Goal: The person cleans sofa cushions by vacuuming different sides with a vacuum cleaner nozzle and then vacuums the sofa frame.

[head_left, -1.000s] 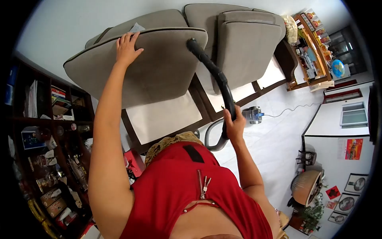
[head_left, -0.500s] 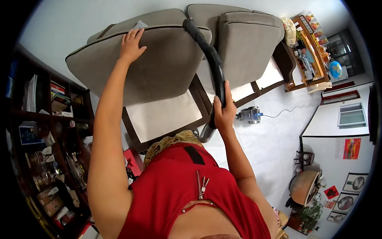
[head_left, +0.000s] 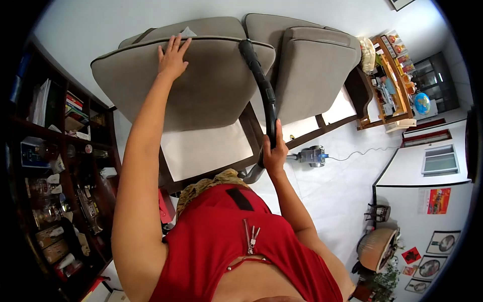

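My left hand [head_left: 172,61] lies with its fingers spread near the top edge of a grey-brown sofa cushion [head_left: 211,90], which stands tilted up on the sofa. My right hand [head_left: 274,155] is wrapped round the black handle of a vacuum cleaner wand [head_left: 265,85]. The wand's tip rests at the right part of the cushion's dark-piped top edge. Below my right hand, a grey hose [head_left: 255,173] curves down beside my waist. Just behind my left fingertips, a small pale tag or paper [head_left: 188,32] pokes out.
The vacuum cleaner body [head_left: 312,156] stands on the white floor [head_left: 332,201], its cord trailing right. More raised cushions [head_left: 317,70] lean right of mine, over the sofa's dark wooden frame [head_left: 251,131]. A dark shelf unit [head_left: 63,141] full of items stands on the left.
The view has shifted slightly. My right hand has drawn down and a little left with the wand, whose tip sits slightly lower on the cushion's edge. My left hand stays on the cushion.
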The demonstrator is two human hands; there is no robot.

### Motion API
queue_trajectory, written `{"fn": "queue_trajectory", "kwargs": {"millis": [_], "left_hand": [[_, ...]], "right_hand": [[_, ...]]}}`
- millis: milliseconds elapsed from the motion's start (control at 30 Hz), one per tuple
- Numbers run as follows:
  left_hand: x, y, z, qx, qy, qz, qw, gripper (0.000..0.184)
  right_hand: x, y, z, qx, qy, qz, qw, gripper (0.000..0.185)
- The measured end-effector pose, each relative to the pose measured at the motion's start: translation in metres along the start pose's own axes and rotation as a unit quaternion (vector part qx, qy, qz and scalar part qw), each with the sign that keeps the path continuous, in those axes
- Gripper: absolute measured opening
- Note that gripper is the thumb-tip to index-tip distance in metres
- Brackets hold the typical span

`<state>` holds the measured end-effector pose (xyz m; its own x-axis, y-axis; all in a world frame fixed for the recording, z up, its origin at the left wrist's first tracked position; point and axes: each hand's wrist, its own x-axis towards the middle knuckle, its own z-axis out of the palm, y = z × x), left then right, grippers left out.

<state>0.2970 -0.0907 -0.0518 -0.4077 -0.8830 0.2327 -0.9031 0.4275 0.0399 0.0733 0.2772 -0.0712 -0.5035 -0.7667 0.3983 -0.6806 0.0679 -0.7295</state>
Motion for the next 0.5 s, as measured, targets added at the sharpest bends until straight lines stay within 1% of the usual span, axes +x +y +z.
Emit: {"fn": "queue_trajectory", "kwargs": {"millis": [133,167,200,233,333,367,433,467,500], "left_hand": [[0.005,-0.007,-0.007,0.018,-0.031,-0.073,0.997,0.085],[0.005,-0.007,-0.009,0.015,-0.045,-0.091,0.995,0.084],[0.004,-0.007,-0.013,0.012,-0.059,-0.11,0.992,0.083],[0.004,-0.009,-0.014,0.007,-0.059,-0.11,0.992,0.083],[-0.004,-0.019,0.007,-0.018,-0.07,-0.106,0.992,0.082],[-0.009,-0.024,0.019,-0.035,-0.076,-0.103,0.991,0.082],[-0.027,-0.02,0.031,-0.071,-0.094,-0.1,0.988,0.081],[-0.043,-0.015,0.035,-0.09,-0.104,-0.101,0.985,0.08],[-0.056,-0.015,0.053,-0.121,-0.107,-0.084,0.983,0.08]], "right_hand": [[-0.005,0.002,0.009,0.0,-0.004,0.019,1.0,0.061],[-0.008,0.004,0.011,0.004,-0.003,0.016,1.0,0.062],[-0.011,0.005,0.011,0.0,0.006,-0.01,1.0,0.062],[-0.014,0.006,0.012,-0.005,0.015,-0.035,0.999,0.063],[-0.02,0.017,0.016,-0.022,-0.002,-0.03,0.999,0.064],[-0.021,0.019,0.017,-0.039,-0.05,0.039,0.997,0.064],[-0.024,0.025,0.021,-0.069,-0.143,0.174,0.972,0.063],[-0.029,0.031,0.023,-0.061,-0.117,0.133,0.982,0.063],[-0.035,0.039,0.026,-0.052,-0.091,0.087,0.991,0.062]]}}
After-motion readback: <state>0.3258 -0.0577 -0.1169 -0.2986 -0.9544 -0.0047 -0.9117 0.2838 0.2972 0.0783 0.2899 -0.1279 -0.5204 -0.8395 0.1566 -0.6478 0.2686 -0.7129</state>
